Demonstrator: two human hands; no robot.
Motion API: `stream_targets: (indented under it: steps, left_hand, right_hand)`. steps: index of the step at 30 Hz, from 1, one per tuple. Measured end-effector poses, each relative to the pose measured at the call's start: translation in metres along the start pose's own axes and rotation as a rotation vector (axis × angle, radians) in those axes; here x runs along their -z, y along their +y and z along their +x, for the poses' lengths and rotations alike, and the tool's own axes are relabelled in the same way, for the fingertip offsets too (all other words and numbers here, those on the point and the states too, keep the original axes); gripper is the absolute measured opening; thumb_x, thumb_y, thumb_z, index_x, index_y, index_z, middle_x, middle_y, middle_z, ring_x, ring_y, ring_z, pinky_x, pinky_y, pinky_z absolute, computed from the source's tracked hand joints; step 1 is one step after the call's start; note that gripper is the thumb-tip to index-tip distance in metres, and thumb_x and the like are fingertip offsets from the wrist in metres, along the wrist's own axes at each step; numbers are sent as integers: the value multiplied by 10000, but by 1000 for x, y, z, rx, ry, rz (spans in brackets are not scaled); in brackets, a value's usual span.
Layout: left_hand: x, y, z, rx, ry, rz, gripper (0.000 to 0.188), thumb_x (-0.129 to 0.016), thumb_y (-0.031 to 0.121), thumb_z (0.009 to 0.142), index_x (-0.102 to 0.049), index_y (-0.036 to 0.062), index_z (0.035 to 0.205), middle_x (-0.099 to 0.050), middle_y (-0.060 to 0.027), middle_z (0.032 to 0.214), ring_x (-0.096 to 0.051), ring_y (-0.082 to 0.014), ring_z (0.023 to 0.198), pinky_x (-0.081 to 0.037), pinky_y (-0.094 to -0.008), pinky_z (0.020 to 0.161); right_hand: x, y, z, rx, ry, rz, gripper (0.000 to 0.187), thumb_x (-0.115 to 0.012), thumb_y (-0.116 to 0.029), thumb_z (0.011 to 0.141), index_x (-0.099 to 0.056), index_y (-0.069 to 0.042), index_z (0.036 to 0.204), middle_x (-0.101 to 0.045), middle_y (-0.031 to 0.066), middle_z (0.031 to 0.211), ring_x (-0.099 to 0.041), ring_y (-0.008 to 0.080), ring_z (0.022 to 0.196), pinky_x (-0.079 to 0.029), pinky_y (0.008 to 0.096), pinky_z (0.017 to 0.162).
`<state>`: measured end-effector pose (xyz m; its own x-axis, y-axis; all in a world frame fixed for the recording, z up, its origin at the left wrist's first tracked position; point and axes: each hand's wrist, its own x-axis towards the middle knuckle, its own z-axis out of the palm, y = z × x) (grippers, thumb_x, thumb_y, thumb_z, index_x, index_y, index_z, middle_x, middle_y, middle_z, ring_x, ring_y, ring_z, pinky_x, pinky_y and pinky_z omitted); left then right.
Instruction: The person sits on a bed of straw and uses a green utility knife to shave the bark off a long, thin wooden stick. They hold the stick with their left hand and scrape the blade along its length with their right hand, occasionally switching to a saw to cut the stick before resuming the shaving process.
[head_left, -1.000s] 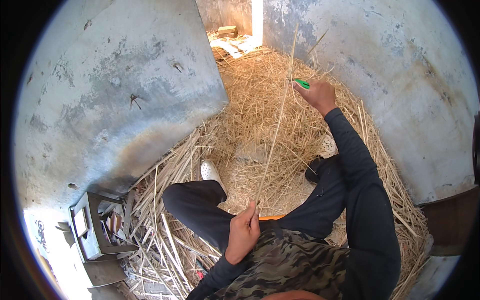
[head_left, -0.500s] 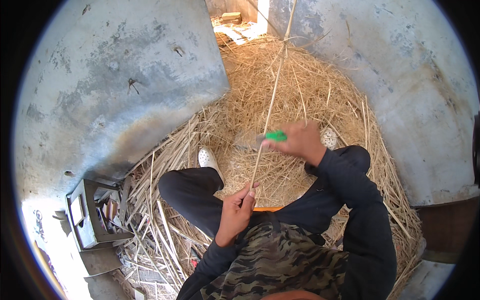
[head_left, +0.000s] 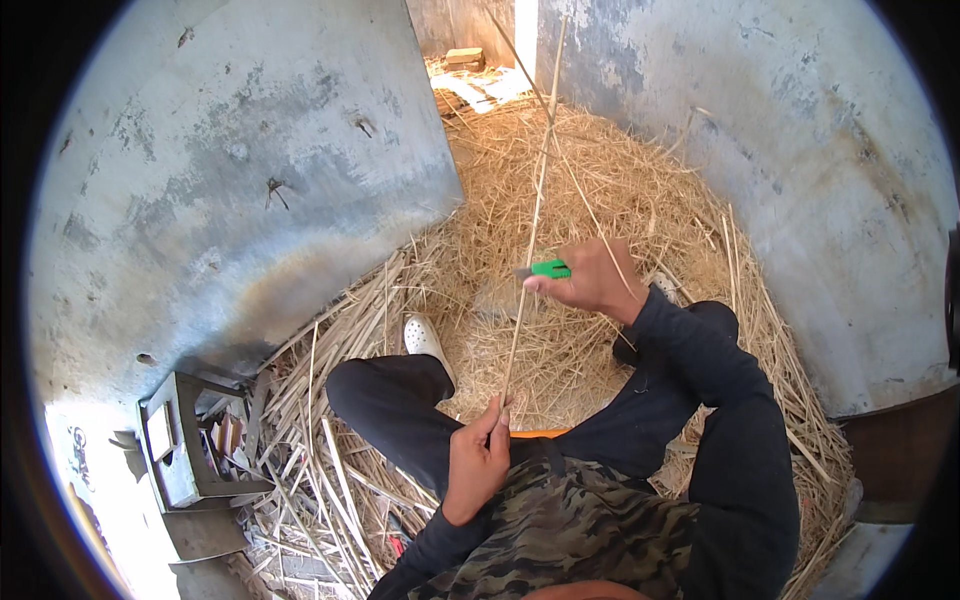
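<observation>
The right hand [head_left: 600, 278] grips a green-handled utility knife [head_left: 551, 269], its fingers curled around the handle and the grey blade pointing left, where it appears to lie against the long, thin plant strip [head_left: 538, 200]. The left hand [head_left: 478, 465] pinches the near end of that strip between thumb and fingers, probably to steady it against the blade. The strip slopes up and away from this pinch, its far end well beyond the knife, likely so that its length hangs free of the legs.

A second thin strip [head_left: 590, 200] crosses it beyond the knife; whether the two are joined is unclear. To the strip's left are a white perforated clog [head_left: 425, 338], a heap of pale slats [head_left: 335, 470] and a boxy grey frame [head_left: 190, 440]. Behind the strip lies loose straw [head_left: 640, 190], running up to the weathered wall [head_left: 740, 130].
</observation>
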<state>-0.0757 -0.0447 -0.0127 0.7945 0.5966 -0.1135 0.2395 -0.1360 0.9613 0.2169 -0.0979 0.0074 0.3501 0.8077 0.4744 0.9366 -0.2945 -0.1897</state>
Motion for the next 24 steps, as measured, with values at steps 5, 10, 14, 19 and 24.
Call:
stream_targets:
  steps: [5, 10, 14, 19, 24]
  left_hand:
    - [3, 7, -20, -49, -66, 89, 259, -533, 43, 952, -597, -73, 1175, -476, -66, 630, -430, -69, 587, -391, -226, 552]
    - [0, 0, -21, -64, -74, 56, 268, -525, 60, 965, -587, -75, 1188, -484, -39, 624, -428, -65, 575, -373, -230, 531]
    - [3, 2, -9, 80, -76, -96, 284, -507, 101, 986, -593, -67, 1199, -458, 26, 635, -405, -35, 587, -339, -205, 532]
    - [4, 0, 2, -26, -3, -11, 294, -511, 84, 977, -578, -75, 1216, -440, -4, 636, -412, -53, 592, -361, -218, 546]
    - [7, 15, 4, -150, 73, 67, 280, -530, 13, 942, -573, -96, 1196, -496, -97, 662, -450, -95, 601, -416, -254, 576]
  right_hand:
    - [10, 61, 44, -356, -41, 5, 734, -404, -774, 849, -652, -124, 614, -488, 56, 448, -472, 207, 391, -380, 389, 406]
    - [6, 125, 50, -259, 30, -431, 675, -336, -758, 888, -751, -228, 834, -398, -29, 456, -371, 106, 381, -295, 330, 372]
    - [-9, 76, 29, -191, 53, -9, 742, -355, -796, 850, -753, -170, 824, -425, 8, 411, -412, 155, 356, -286, 340, 356]
    - [4, -40, -39, 165, -92, -21, 712, -475, -826, 757, -658, -152, 618, -440, 30, 406, -466, 182, 345, -351, 337, 352]
    - [20, -40, -20, 144, 67, 44, 718, -601, -792, 702, -484, -124, 469, -434, 51, 408, -485, 225, 356, -380, 362, 381]
